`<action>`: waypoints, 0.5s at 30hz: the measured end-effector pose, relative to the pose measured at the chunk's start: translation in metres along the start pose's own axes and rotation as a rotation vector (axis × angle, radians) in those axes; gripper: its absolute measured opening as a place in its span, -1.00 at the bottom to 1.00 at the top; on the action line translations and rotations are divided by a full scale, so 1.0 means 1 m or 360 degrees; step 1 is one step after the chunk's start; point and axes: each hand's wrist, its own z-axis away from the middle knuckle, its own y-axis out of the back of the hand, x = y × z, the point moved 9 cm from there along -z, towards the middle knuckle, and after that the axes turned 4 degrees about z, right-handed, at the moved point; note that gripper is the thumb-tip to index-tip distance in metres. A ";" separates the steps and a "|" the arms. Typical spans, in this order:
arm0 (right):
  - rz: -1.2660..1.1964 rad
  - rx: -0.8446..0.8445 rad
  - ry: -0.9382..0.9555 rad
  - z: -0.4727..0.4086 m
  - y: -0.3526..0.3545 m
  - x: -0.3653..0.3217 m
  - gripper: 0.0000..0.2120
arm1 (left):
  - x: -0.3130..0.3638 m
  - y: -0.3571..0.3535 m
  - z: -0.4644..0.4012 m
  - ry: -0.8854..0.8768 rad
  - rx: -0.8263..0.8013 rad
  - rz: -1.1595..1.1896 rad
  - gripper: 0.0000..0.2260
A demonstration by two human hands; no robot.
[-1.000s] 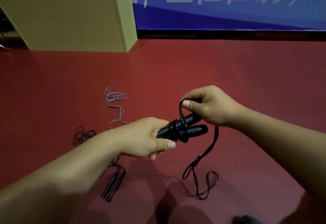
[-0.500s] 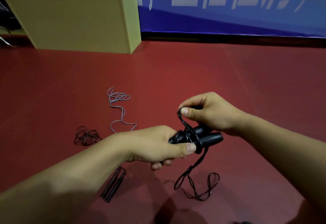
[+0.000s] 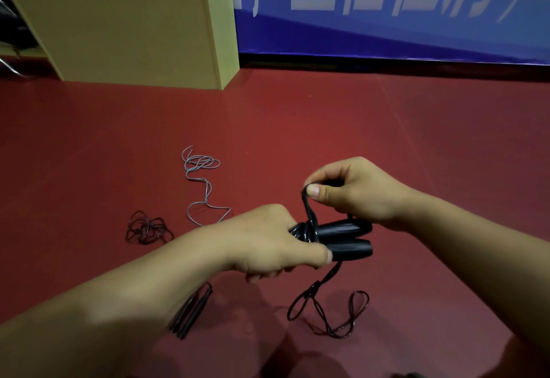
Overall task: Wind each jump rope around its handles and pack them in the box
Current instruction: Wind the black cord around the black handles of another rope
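The left hand [image 3: 268,240] gripped the paired black handles [image 3: 345,239], a few turns wound on; the right hand [image 3: 354,190] pinched the rope [image 3: 327,315] just above them, its slack trailing on the floor [image 3: 387,127] below. Left of the handles lay a grey rope [image 3: 202,181], a dark tangle [image 3: 147,229] and thin handles [image 3: 193,312], seemingly unwound. The box [image 3: 125,20] stood well beyond; nothing blocked it.

the red floor [image 3: 372,127] lies open from the middle to its far and right edges. toward its left, a grey rope [image 3: 200,182], a dark rope tangle [image 3: 147,228] and slim black handles [image 3: 193,312] clutter it; the box [image 3: 125,23] blocks the far left corner.
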 end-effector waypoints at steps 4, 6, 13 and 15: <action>-0.0209 -0.0059 -0.0260 0.001 0.009 0.027 -0.74 | 0.009 0.001 0.001 -0.0225 0.0011 -0.0042 -0.61; -0.0372 -0.0082 -0.0354 0.003 0.010 0.039 -0.66 | 0.014 0.001 0.002 -0.0315 0.0000 0.0043 -0.66; -0.0244 0.0080 -0.0284 0.000 0.010 0.035 -0.98 | 0.020 0.025 0.000 -0.0468 0.0158 0.0857 -0.64; -0.0285 0.0060 -0.0265 0.000 0.002 0.031 -0.88 | 0.018 0.026 -0.003 -0.0485 0.0156 0.0967 -0.61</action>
